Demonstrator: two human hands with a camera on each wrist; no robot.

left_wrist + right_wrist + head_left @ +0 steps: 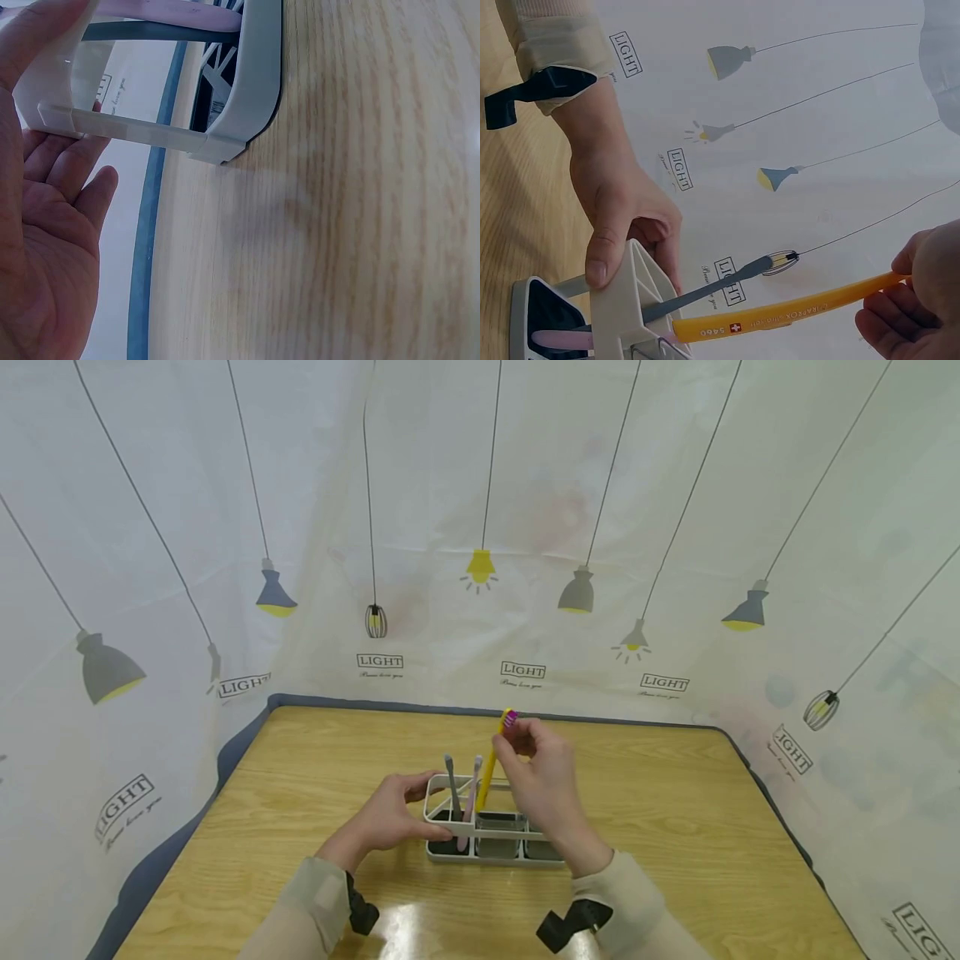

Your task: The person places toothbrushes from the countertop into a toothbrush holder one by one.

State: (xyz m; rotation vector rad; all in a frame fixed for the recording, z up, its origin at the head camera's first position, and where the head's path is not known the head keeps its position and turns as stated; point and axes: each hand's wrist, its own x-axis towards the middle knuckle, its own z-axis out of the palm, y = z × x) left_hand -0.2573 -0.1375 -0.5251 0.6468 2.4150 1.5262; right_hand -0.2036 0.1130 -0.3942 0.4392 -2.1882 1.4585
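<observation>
A white toothbrush holder (450, 859) with several compartments stands on the table. My left hand (386, 814) grips its left end, thumb along the front of the upper rim and fingers behind. In my right hand (543, 772) a yellow toothbrush (487, 781) with purple bristles is pinched near its head. Its handle end points down at the upper frame, beside the other brushes; how deep it reaches I cannot tell. A grey toothbrush (712, 292) and a pink toothbrush (472, 785) lean in the left compartment. The right wrist view shows print on the yellow handle.
The wooden table (337, 743) has a dark blue edge (247, 743) along its back and sides. Behind it hangs a pale curtain (427, 468) printed with lamps. Black wrist straps (577, 922) sit over both sleeves.
</observation>
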